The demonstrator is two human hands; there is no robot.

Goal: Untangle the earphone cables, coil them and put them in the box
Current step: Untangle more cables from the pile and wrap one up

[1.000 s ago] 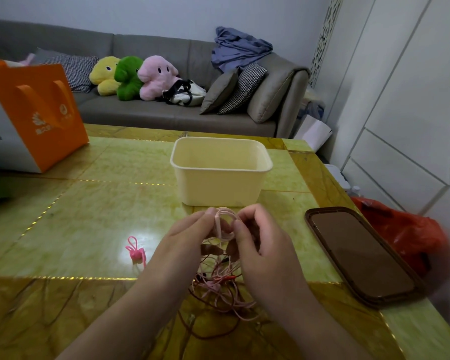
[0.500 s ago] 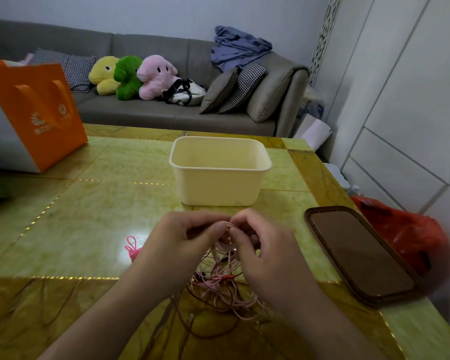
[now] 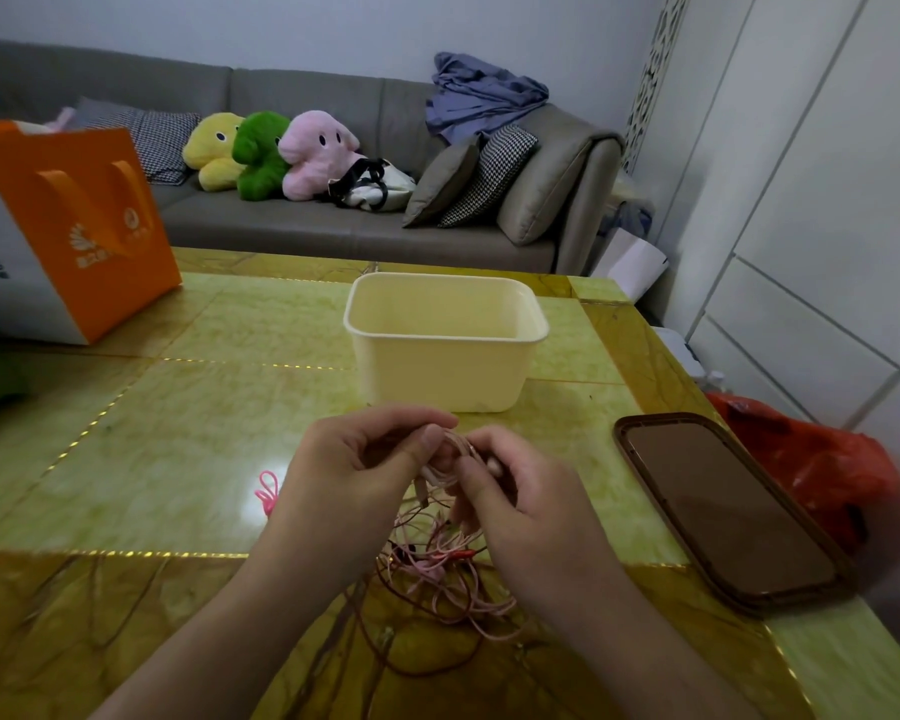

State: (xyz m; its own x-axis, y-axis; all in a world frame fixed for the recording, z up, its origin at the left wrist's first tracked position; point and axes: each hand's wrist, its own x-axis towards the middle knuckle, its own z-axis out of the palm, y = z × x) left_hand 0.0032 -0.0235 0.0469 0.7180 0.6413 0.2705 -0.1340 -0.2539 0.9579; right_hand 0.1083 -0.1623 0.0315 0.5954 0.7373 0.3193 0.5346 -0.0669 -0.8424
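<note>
Both pinching: left hand, right hand hold pale pink cable coil above tangle, near box. Keep loops small, feed slack slowly, avoid tightening knots.

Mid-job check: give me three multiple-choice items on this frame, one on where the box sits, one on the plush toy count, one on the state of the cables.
1. Where is the cream box?
A. on the table beyond the hands
B. on the sofa
C. under the orange bag

2. How many plush toys sit on the sofa?
A. one
B. three
C. five

3. What state are the earphone cables in?
A. all coiled inside the box
B. partly wound between both hands, the rest tangled on the table
C. untouched

Answers:
1 A, it stands on the table past the hands.
2 B, yellow, green and pink.
3 B, the left hand and right hand pinch a small coil; loose cable lies below.
</note>
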